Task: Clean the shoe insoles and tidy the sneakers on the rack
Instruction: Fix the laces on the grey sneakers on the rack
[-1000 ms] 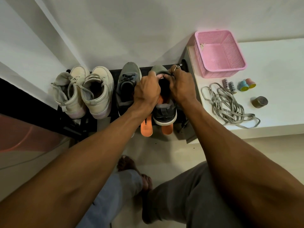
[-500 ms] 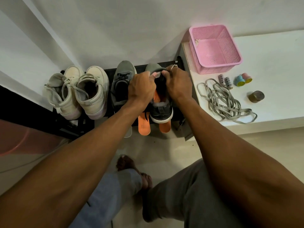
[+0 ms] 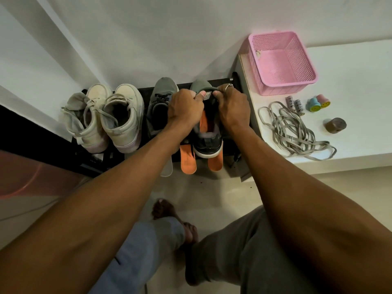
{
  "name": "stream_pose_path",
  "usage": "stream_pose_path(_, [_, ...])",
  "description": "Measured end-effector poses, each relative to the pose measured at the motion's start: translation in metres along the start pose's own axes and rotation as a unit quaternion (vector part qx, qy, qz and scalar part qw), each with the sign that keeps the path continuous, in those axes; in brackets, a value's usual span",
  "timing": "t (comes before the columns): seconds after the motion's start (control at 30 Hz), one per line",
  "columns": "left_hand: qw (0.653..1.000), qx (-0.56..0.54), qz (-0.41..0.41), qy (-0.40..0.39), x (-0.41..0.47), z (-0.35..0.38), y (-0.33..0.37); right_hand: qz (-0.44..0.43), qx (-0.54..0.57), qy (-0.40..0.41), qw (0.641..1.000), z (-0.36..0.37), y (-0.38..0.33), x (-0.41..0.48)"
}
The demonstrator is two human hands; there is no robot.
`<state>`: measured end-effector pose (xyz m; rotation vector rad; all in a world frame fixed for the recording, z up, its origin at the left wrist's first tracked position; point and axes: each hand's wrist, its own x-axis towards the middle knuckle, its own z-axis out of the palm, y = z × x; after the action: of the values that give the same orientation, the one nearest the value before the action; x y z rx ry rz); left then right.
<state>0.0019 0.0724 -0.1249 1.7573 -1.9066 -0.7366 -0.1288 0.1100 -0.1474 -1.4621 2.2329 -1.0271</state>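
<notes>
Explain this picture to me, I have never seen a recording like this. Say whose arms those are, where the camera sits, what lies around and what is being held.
There is no machine here. A person works with bare hands, and the one camera sits on their head, looking down along both arms. The left hand and right hand grip the opening of a grey sneaker on a black rack, fingers curled round its tongue. An orange insole shows inside it. Beside it stand a second grey sneaker and a pair of white high-tops. Two more orange insoles stick out at the rack's front edge. To the right, a white ledge carries a pink basket, a heap of grey laces and some small items.
</notes>
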Motion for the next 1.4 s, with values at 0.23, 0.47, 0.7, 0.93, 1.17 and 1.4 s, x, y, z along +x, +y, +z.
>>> stream_pose_path(0.23, [0.996,-0.066,-0.051,-0.023,0.012,-0.005,-0.006,0.009,0.028,-0.033,0.999,-0.004,-0.002,0.000])
stream_pose_path(0.47, [0.999,-0.021,-0.013,-0.028,0.006,-0.011,-0.003,0.065,-0.009,-0.093,0.994,-0.013,-0.004,0.001])
stream_pose_path(0.7, [0.983,0.137,0.006,-0.123,-0.010,-0.025,0.001,0.097,-0.061,-0.156,0.981,-0.027,-0.013,-0.001])
stream_pose_path(0.93, [0.974,0.157,-0.058,-0.155,-0.033,-0.052,0.009,0.082,-0.175,-0.183,0.964,-0.051,-0.037,-0.011])
stream_pose_path(1.17, [0.953,-0.039,-0.167,-0.248,-0.037,-0.059,0.040,0.048,-0.080,-0.207,0.974,-0.057,-0.073,-0.016])
stream_pose_path(1.4, [0.951,-0.088,-0.189,-0.229,-0.032,-0.057,0.040,0.115,0.030,-0.231,0.966,-0.069,-0.085,-0.014])
